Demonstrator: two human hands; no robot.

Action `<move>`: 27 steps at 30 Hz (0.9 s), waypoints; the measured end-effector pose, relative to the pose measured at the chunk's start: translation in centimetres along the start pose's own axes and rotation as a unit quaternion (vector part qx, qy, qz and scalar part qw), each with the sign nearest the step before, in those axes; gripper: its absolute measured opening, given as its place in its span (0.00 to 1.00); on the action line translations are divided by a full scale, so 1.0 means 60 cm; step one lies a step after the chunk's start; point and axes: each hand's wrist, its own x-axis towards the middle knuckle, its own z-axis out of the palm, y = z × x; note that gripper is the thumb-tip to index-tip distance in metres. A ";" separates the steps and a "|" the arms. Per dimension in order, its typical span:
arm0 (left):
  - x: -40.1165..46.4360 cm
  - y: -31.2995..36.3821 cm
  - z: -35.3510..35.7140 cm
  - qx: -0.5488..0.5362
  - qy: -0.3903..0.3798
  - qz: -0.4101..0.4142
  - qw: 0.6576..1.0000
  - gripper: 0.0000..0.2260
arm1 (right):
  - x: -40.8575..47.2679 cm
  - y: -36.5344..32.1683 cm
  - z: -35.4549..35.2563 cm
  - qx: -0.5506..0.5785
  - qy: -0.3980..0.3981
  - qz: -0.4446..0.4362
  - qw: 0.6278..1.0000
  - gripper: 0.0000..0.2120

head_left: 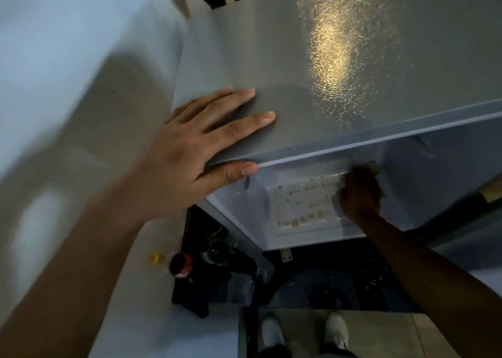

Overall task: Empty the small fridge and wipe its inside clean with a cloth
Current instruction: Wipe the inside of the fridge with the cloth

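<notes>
Fridge [312,67], ctr frame: heavy, rigid, slick. My L hand [190,143] flat, braces top edge; R hand [360,192] blurred inside, grip unclear.

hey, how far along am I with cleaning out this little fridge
Done: hard to judge; the fridge's inside is barely visible from above. In hand: your left hand lies flat on the fridge top, thumb hooked over its front edge, while your right hand reaches under that edge by the open door; whether it holds a cloth is unclear. Left: bottles sit below, so emptying may not be finished.
</notes>
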 end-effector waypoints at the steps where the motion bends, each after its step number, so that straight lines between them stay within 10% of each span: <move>1: 0.000 0.001 0.000 -0.003 -0.001 -0.002 1.000 0.26 | -0.005 0.006 -0.002 0.013 -0.002 -0.026 1.000 0.17; 15: -0.023 -0.008 0.012 -0.134 0.096 -0.006 0.986 0.21 | -0.176 0.017 0.007 0.230 0.097 -0.049 0.967 0.09; 27: -0.030 -0.006 0.015 -0.074 0.079 0.001 0.994 0.21 | -0.019 -0.025 -0.004 0.086 0.048 -0.112 0.989 0.08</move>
